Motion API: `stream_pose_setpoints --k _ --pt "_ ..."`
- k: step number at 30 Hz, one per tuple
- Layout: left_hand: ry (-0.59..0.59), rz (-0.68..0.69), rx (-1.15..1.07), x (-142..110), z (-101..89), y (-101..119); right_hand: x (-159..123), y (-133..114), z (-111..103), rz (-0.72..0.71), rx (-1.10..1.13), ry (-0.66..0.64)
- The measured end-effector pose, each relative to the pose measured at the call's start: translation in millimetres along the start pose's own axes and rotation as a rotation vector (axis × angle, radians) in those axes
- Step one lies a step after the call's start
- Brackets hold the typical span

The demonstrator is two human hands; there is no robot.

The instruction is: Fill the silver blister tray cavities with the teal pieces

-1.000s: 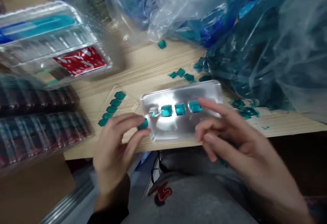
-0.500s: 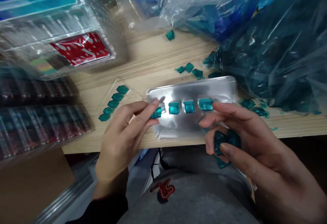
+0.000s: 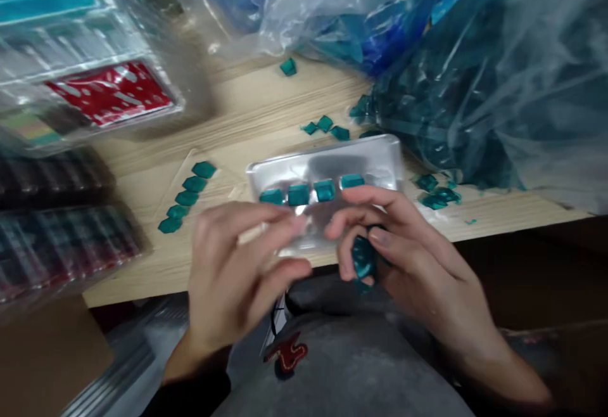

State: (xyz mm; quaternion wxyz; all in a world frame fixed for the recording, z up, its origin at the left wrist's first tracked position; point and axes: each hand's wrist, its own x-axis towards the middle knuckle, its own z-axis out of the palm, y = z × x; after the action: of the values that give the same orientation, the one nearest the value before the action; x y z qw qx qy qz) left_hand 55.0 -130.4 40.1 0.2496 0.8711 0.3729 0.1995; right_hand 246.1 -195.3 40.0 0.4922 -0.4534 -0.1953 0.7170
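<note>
Four teal gems (image 3: pixel 298 194) sit in a tray (image 3: pixel 332 160), the left hand (image 3: pixel 235 271) spread nearby, loose gems (image 3: pixel 363 256) unplaced in the curled right hand (image 3: pixel 408 258).

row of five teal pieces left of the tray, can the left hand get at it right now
Probably yes: the left hand looks empty, though blurred, and the row of teal pieces lies close beside it, with nothing seen covering them.
</note>
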Motion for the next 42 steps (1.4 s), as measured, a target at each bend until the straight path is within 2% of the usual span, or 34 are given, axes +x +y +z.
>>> stream_pose_setpoints --k 3,5,7,12,14,17,19,22,26,30,33,36,42 --pt "-0.068 0.164 0.020 11 5.2 24 3 5 4 -0.066 0.036 0.036" --pt "-0.114 0.159 0.062 17 10.1 34 1 6 4 -0.118 -0.036 0.067" --pt "-0.112 0.159 0.104 20 14.9 39 -3 5 3 -0.159 -0.150 0.080" --pt "-0.082 0.179 0.103 16 19.4 38 -8 -2 -2 -0.265 -0.359 0.085" --pt "-0.051 0.140 0.008 17 17.7 37 -7 -6 -6 -0.300 -0.396 0.050" --pt "-0.025 -0.037 -0.233 19 14.4 37 -7 -11 -14 -0.360 -0.446 -0.016" --pt "-0.068 -0.117 -0.385 19 14.1 37 -10 -13 -21 -0.423 -0.489 -0.041" --pt "-0.126 -0.126 -0.459 16 17.0 37 -17 -14 -30 -0.454 -0.601 -0.060" --pt "-0.133 -0.081 -0.305 8 19.6 37 -18 -14 -37 -0.434 -0.785 0.010" --pt "-0.187 0.071 0.052 8 13.9 33 -2 -18 -43 -0.520 -0.998 0.197" --pt "-0.264 0.136 0.224 7 8.3 25 10 -24 -48 -0.570 -1.151 0.173" --pt "-0.268 0.140 0.206 5 5.3 17 13 -32 -52 -0.538 -1.231 0.098" --pt "-0.328 0.116 0.147 7 2.4 6 11 -39 -53 -0.494 -1.285 0.110"
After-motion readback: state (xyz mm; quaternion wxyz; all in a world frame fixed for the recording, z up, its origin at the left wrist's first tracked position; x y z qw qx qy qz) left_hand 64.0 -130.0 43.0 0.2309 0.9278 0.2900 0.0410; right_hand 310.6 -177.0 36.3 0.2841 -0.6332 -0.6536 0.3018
